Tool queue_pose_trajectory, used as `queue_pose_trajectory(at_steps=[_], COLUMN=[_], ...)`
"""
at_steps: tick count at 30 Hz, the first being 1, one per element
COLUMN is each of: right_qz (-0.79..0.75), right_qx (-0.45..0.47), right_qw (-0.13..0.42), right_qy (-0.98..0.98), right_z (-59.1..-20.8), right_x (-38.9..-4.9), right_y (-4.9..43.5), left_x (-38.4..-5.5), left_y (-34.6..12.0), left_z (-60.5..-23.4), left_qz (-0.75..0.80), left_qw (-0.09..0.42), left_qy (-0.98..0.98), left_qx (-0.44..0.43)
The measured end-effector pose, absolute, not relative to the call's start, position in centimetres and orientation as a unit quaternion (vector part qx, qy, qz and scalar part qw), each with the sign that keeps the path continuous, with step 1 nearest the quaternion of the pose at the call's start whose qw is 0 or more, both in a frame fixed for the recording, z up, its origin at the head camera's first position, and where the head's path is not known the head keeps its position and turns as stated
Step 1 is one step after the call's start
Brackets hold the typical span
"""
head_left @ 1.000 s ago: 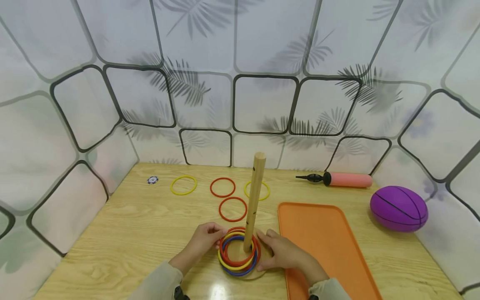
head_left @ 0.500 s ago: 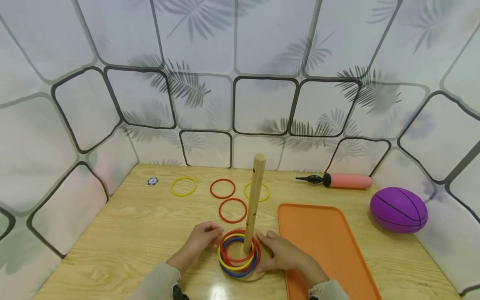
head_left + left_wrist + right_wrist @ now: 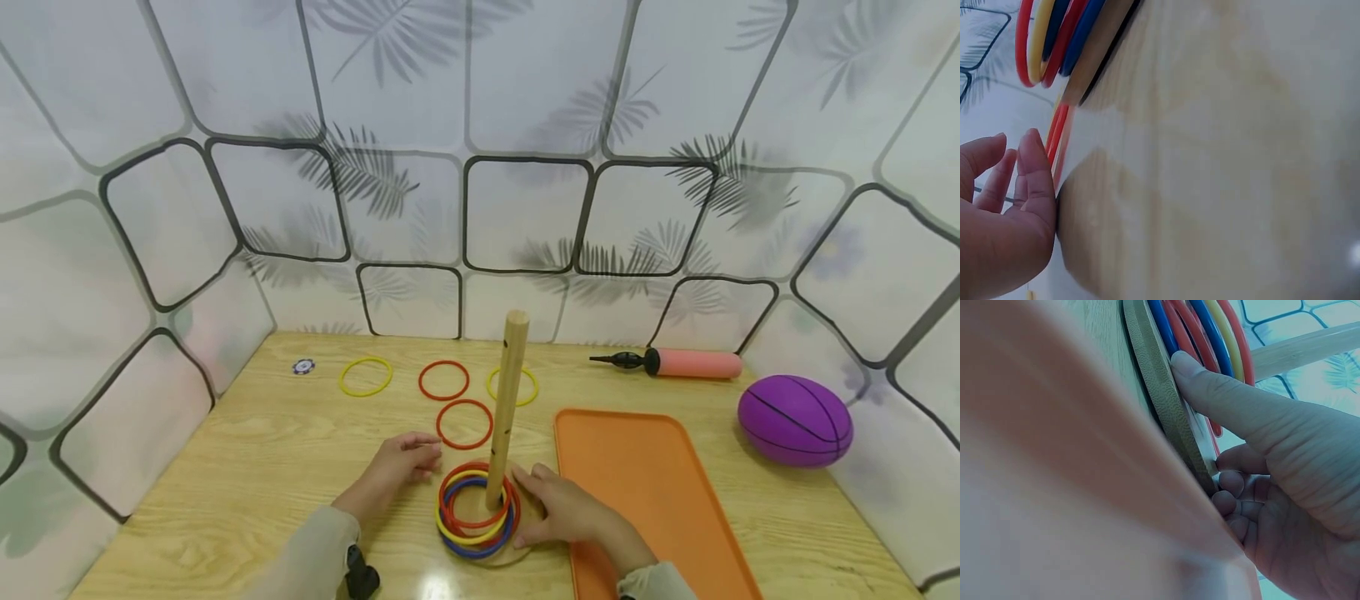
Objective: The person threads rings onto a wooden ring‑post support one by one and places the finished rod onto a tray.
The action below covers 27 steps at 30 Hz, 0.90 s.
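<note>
A wooden peg (image 3: 510, 400) rises from a round wooden base (image 3: 531, 504) at the front of the table. Red, yellow and blue rings (image 3: 482, 552) lie stacked round the peg's foot. My right hand (image 3: 570, 508) holds the base by its right edge; in the right wrist view the thumb lies at its rim beside the rings and the other fingers curl at its edge. Left of the base, my left hand (image 3: 397, 465) has loosely bent fingers and nothing in them. Its fingertips are right at the rim of a loose red ring (image 3: 463, 401) behind the base.
Another red ring (image 3: 444, 362) and two yellow rings, one at the left (image 3: 366, 359), lie farther back. An orange tray (image 3: 637, 475) stands right of the base. Beyond are a pink hand pump (image 3: 693, 363), a purple ball (image 3: 795, 421) and a small blue-and-white chip (image 3: 303, 367).
My left hand has left the stacked rings and moved left, then forward to the loose red ring. My right hand stays at the base.
</note>
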State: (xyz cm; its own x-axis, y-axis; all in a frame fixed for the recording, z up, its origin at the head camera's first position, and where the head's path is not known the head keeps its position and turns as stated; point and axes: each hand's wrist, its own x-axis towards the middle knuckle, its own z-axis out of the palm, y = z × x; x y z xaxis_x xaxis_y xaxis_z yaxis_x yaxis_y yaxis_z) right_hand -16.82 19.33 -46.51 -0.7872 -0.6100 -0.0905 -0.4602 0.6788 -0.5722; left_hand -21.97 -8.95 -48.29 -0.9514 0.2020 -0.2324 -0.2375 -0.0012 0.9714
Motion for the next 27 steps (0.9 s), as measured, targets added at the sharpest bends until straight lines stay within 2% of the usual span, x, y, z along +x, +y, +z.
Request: queue_pose_trajectory(at_steps=[7, 16, 27], right_qz=[-0.274, -0.274, -0.269], right_qx=[-0.296, -0.302, -0.298], right_qw=[0.139, 0.127, 0.128], right_qy=[0.904, 0.904, 0.907], right_z=[-46.6, -46.8, -46.7], right_x=[-16.8, -16.6, -16.8], right_y=[19.4, 19.3, 19.4], left_x=[-24.1, -24.8, -25.7], left_y=[-9.0, -8.6, -8.3], left_z=[-48.1, -48.0, -48.1], left_qz=[0.655, 0.596, 0.559], left_qw=[0.173, 0.188, 0.164], left_qy=[0.735, 0.779, 0.811], left_qx=[0.001, 0.043, 0.053])
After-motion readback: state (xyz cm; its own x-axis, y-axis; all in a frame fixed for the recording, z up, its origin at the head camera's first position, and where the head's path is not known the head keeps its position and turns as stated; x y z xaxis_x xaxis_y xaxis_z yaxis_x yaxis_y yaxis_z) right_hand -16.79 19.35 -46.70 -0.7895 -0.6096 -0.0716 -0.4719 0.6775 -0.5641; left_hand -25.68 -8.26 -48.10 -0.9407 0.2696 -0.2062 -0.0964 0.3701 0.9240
